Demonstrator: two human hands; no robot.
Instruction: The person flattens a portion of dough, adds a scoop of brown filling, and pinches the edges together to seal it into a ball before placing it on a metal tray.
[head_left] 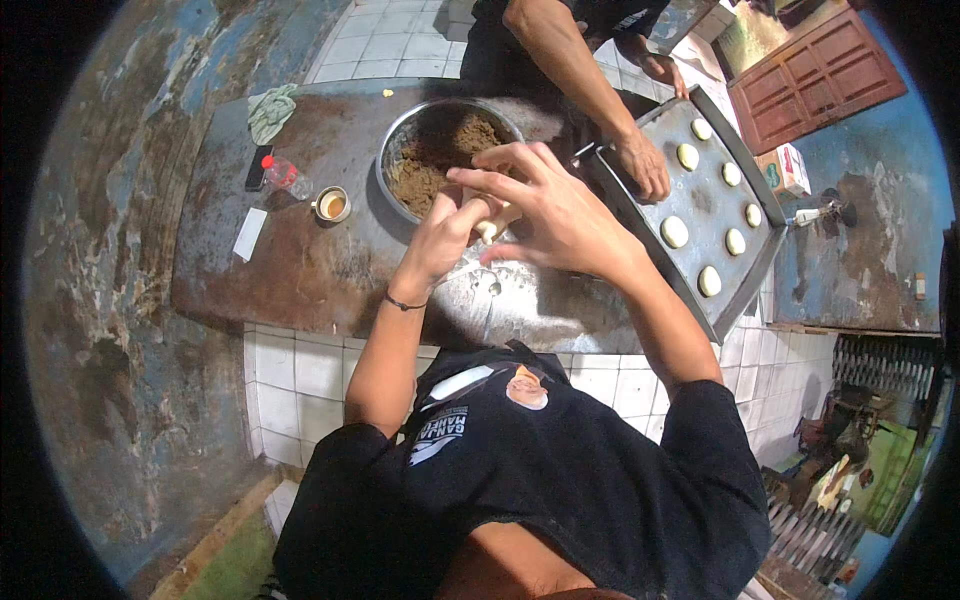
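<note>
My left hand point(445, 238) is closed around a piece of pale dough point(488, 230), which shows only in part between the fingers. Over it arches my right hand point(565, 215), its fingers spread and curved; whether a fingertip touches the dough is hard to see. Both hands are at the near right rim of a round metal bowl point(384, 180) holding crumbly brown filling point(420, 185). Below the hands, a metal spoon point(490, 308) lies on the floury table point(290, 285).
On the right, a dark baking tray point(655, 243) carries several pale dough rounds point(675, 232); a co-worker's hand point(642, 168) reaches onto it. Left of the bowl are a cup point(332, 205) of brown drink, a red-capped bottle point(288, 176), a phone point(258, 168), white paper point(250, 235) and a cloth point(271, 112).
</note>
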